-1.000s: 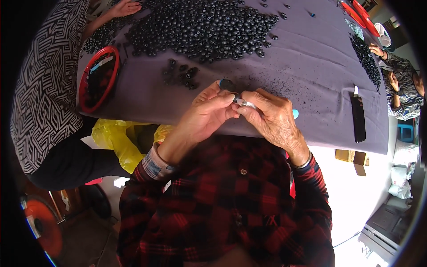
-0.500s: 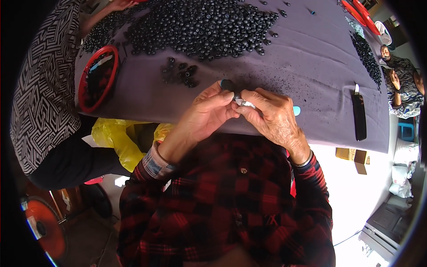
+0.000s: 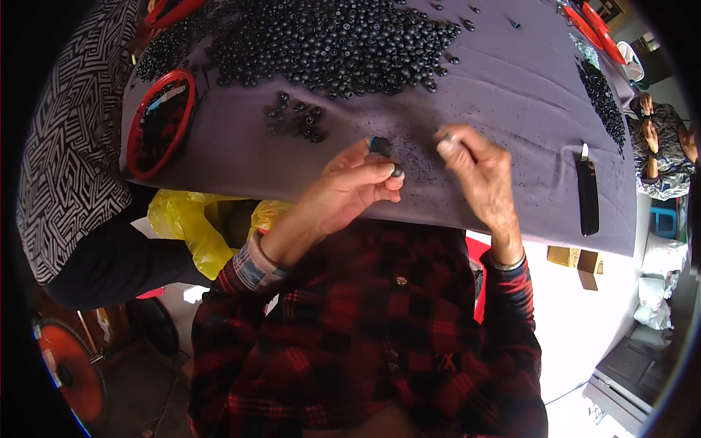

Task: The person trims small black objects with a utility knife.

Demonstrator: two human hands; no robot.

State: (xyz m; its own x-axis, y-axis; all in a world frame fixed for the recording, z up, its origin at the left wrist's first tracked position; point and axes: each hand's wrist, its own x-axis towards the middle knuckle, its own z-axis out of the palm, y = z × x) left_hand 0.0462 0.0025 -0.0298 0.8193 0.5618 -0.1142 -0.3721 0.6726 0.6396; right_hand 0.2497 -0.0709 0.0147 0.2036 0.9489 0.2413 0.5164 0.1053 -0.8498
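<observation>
Thumb and fingers of the left hand (image 3: 347, 186) pinch a small black round piece (image 3: 397, 171) above the near edge of the counter (image 3: 504, 95), and a dark cover with a blue edge (image 3: 379, 145) sits at its index fingertip. Apart from it, the right hand (image 3: 480, 171) is curled nearly closed, thumb against forefinger, with something small and pale (image 3: 450, 137) at the tips; blur hides what it is. Beyond the hands spreads a large heap of black round pieces (image 3: 336, 51), with a small loose cluster (image 3: 301, 120) nearer. To the left stands a red-rimmed basket (image 3: 193, 95); to the right lies a black-handled knife (image 3: 588, 196), its pale blade pointing away. Dark specks (image 3: 422, 150) dot the purple-grey cloth between the hands.
</observation>
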